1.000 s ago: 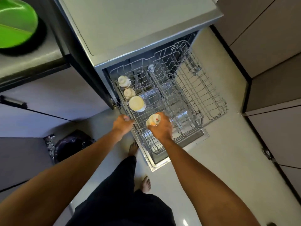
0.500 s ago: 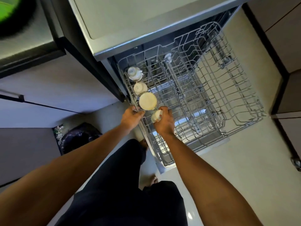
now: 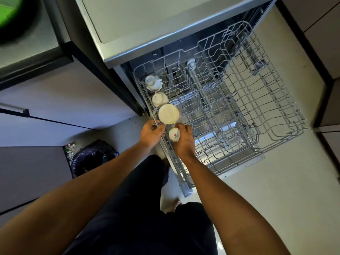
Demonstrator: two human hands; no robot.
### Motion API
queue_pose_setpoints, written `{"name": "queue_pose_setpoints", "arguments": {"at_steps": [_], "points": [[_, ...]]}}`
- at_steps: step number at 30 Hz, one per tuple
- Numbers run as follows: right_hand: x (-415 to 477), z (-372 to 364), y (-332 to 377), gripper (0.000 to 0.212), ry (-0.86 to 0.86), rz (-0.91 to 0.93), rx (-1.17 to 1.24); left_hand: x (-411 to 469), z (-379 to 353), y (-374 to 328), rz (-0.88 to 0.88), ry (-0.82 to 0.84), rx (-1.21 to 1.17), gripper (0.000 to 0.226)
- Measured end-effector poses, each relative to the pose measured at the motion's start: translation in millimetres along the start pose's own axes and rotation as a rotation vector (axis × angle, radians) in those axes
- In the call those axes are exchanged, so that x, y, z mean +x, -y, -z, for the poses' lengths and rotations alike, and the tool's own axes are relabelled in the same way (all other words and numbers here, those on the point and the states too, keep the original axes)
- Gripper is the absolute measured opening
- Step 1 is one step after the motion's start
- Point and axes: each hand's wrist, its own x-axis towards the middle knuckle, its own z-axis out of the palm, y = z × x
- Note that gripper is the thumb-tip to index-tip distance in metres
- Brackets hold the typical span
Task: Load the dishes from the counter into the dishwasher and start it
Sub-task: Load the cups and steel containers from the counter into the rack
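We are mid-loading. Our right hand (image 3: 184, 142) curls round a small white ceramic cup with a red logo (image 3: 173, 134), held bottom-up over the left row of the pulled-out grey wire rack (image 3: 257, 107). It is just beside a larger cream upturned cup (image 3: 168, 114). Our left hand (image 3: 150, 134) pinches the rack's left edge. Next, we judge, the cup must settle between the tines without knocking its neighbour, and then we let go.

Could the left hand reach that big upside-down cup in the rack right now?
Probably yes. The left hand grips the edge of the rack just beside the big cup, with nothing between them. The right hand, holding a small logo cup, is off to the side.
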Motion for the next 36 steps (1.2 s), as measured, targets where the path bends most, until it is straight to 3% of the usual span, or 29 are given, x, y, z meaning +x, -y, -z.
{"name": "queue_pose_setpoints", "arguments": {"at_steps": [4,10,16,19,27,31,36], "points": [[-4,8,-2,0.068,0.006,-0.021,0.066,-4,2,0,0.011,0.010,0.021,0.026],[-9,33,0,0.054,0.002,-0.198,0.118,-17,14,-5,0.024,0.041,0.089,0.039],[-37,62,14,0.027,0.020,-0.244,0.104,-63,37,-12,-0.029,0.040,0.100,0.010],[-60,74,26,0.014,0.074,-0.189,0.076,-93,57,-10,-0.039,0.030,0.111,0.013],[-128,81,57,0.011,0.172,-0.013,0.002,-183,123,29,-0.154,-0.125,0.116,0.019],[-172,63,77,0.010,0.252,0.129,-0.054,-244,166,79,-0.187,-0.219,0.094,0.010],[-214,32,132,0.014,0.366,0.302,-0.193,-305,237,137,-0.161,-0.409,0.054,0.017]]}}
